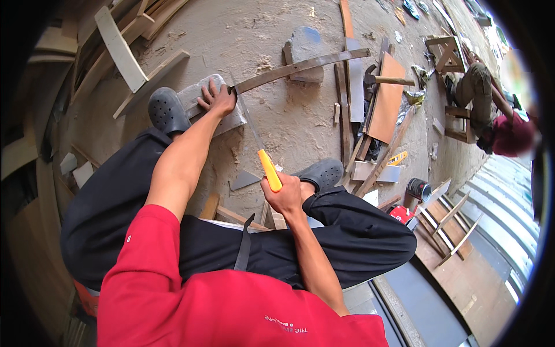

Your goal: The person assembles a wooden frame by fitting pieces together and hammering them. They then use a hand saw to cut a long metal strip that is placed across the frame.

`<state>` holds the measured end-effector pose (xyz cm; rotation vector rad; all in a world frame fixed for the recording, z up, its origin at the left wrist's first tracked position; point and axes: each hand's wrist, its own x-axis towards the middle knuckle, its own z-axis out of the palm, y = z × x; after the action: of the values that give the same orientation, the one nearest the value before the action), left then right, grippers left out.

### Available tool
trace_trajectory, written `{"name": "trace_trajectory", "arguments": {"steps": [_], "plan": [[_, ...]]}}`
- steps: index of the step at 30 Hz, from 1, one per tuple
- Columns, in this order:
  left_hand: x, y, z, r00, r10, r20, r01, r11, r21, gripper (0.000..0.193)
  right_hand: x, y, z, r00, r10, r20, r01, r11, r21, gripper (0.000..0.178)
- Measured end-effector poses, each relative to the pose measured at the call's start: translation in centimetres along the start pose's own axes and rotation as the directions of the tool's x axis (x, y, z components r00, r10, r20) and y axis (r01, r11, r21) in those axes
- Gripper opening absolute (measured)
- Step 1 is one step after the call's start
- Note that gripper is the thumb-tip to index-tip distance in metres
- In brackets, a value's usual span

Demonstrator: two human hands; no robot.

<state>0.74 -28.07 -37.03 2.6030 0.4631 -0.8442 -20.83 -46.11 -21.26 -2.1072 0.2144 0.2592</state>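
A long wooden strip [306,65] lies across a pale block [231,122] on the ground. With its fingers spread and bent over the strip's left end, my left hand [219,101] holds it down on the block. My right hand [283,192] is closed round the yellow handle of a handsaw [270,171]. The thin saw blade runs up from the handle and crosses the strip just right of my left hand. Whether its teeth are in the wood is too small to tell. The far part of the strip rests over a second block [306,43] with a blue patch.
My shoes flank the work. To the right lie a hammer [386,80], an orange-brown board [387,104], a yellow tool [398,158] and an open can [418,189]. Boards [120,49] stand at the left. Another person [491,107] crouches at the far right beside a wooden frame.
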Motion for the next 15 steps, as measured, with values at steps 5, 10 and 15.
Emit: {"name": "trace_trajectory", "arguments": {"steps": [5,10,15], "plan": [[0.5,-0.3,0.3,1.0,0.015,0.006,-0.015,1.0,-0.001,0.056,1.1,0.5,0.7,1.0,-0.017,0.002,0.017,1.0,0.022,0.02],[0.8,-0.4,0.5,1.0,0.013,-0.015,-0.013,1.0,0.014,0.057,0.3,1.4,0.5,1.0,-0.022,-0.003,0.022,1.0,-0.002,0.019],[0.5,-0.8,1.0,0.999,-0.004,-0.034,0.005,1.0,0.025,0.057,0.3,1.6,-0.1,1.0,-0.016,0.022,0.015,0.999,0.032,0.018]]}}
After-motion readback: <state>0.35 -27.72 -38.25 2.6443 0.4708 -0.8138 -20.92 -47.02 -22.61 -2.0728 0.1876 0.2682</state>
